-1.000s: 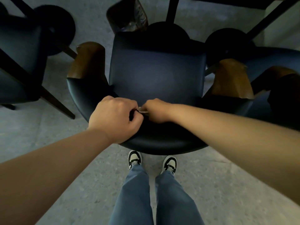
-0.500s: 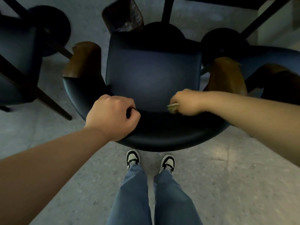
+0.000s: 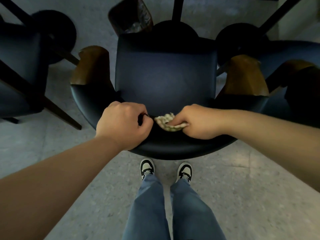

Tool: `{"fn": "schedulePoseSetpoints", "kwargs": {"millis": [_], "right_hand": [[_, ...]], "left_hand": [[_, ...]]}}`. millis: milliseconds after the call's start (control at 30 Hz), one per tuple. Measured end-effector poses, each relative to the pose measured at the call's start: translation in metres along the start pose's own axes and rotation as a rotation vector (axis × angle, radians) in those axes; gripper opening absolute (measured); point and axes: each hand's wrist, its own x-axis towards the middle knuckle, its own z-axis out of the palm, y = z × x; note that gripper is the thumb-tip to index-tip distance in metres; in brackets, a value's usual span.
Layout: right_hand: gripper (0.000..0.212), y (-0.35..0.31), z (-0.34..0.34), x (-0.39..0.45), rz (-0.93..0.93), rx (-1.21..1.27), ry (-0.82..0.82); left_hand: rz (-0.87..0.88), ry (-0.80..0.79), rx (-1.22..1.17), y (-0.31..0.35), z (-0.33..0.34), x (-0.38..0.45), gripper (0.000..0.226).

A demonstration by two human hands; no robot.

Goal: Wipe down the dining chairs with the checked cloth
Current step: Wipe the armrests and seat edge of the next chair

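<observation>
A dark blue dining chair (image 3: 164,78) with a curved backrest and wooden armrest ends stands right in front of me, seen from above. My left hand (image 3: 123,123) grips the top rim of the backrest, fingers curled over it. My right hand (image 3: 195,122) holds the bunched checked cloth (image 3: 166,122) and presses it on the inner face of the backrest, close beside my left hand. Most of the cloth is hidden inside the fist.
Another blue chair (image 3: 19,70) stands at the left and one more chair (image 3: 294,80) at the right. A lined waste bin (image 3: 131,16) and dark table legs (image 3: 176,9) lie beyond the seat. My feet (image 3: 147,168) stand on the speckled floor just behind the chair.
My right hand had slid right along the backrest, then came back left with the cloth until it is next to my left hand. My left hand kept its grip on the rim.
</observation>
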Motion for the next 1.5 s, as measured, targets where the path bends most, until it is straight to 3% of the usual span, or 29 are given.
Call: {"fn": "schedulePoseSetpoints", "kwargs": {"millis": [67, 167, 233, 300, 367, 467, 567, 633, 733, 833, 900, 1100, 1167, 1233, 1367, 1433, 1500], "right_hand": [[0.051, 0.011, -0.019, -0.006, 0.064, -0.105, -0.049], [0.046, 0.054, -0.04, -0.005, 0.272, -0.25, 0.086], [0.037, 0.076, -0.041, -0.005, 0.45, -0.353, 0.061], [0.025, 0.078, -0.032, -0.006, 0.578, -0.383, 0.007], [0.026, 0.065, -0.023, 0.0, 0.631, -0.378, 0.076], [0.034, 0.022, -0.002, 0.009, 0.538, -0.259, 0.138], [0.022, -0.018, 0.015, 0.013, 0.344, -0.145, 0.102], [0.017, -0.01, -0.005, 0.01, 0.309, -0.121, 0.099], [0.017, 0.037, -0.042, -0.005, 0.422, -0.264, 0.211], [0.021, 0.06, -0.041, -0.026, 0.573, -0.394, 0.116], [0.015, 0.046, -0.029, -0.03, 0.541, -0.375, 0.121], [0.042, -0.037, 0.009, -0.029, 0.291, -0.265, 0.155], [0.033, -0.022, -0.009, -0.032, 0.361, -0.186, 0.167], [0.02, 0.014, -0.028, -0.038, 0.451, -0.296, 0.167], [0.021, 0.033, -0.027, -0.048, 0.602, -0.395, 0.232], [0.02, 0.0, -0.009, -0.042, 0.542, -0.272, 0.226], [0.02, -0.031, 0.011, -0.03, 0.352, -0.191, 0.176]], "left_hand": [[-0.011, -0.011, 0.001, -0.001, 0.0, 0.0, 0.035], [-0.003, -0.008, -0.002, -0.002, 0.0, -0.001, 0.033], [-0.008, -0.006, 0.005, -0.001, 0.0, -0.001, 0.032], [-0.018, -0.022, -0.004, -0.001, 0.0, -0.001, 0.032], [-0.013, -0.03, -0.012, -0.002, 0.001, -0.001, 0.032], [-0.007, -0.045, -0.021, -0.004, 0.001, -0.001, 0.032], [-0.004, -0.055, -0.024, -0.004, 0.0, 0.0, 0.031], [0.005, -0.06, -0.027, -0.002, -0.001, -0.001, 0.031], [0.013, -0.052, -0.025, -0.001, -0.002, 0.0, 0.031], [0.017, -0.051, -0.014, -0.002, -0.002, 0.0, 0.03], [0.014, -0.05, -0.012, -0.002, -0.002, -0.001, 0.029], [0.012, -0.068, -0.004, -0.002, -0.003, 0.0, 0.031], [0.016, -0.072, -0.012, -0.002, -0.003, 0.0, 0.032], [0.018, -0.059, -0.012, -0.002, -0.002, 0.001, 0.032], [0.012, -0.043, -0.009, -0.001, -0.002, -0.001, 0.03], [0.017, -0.044, -0.011, -0.001, -0.002, -0.001, 0.031], [0.014, -0.048, -0.025, -0.001, -0.003, -0.001, 0.033]]}}
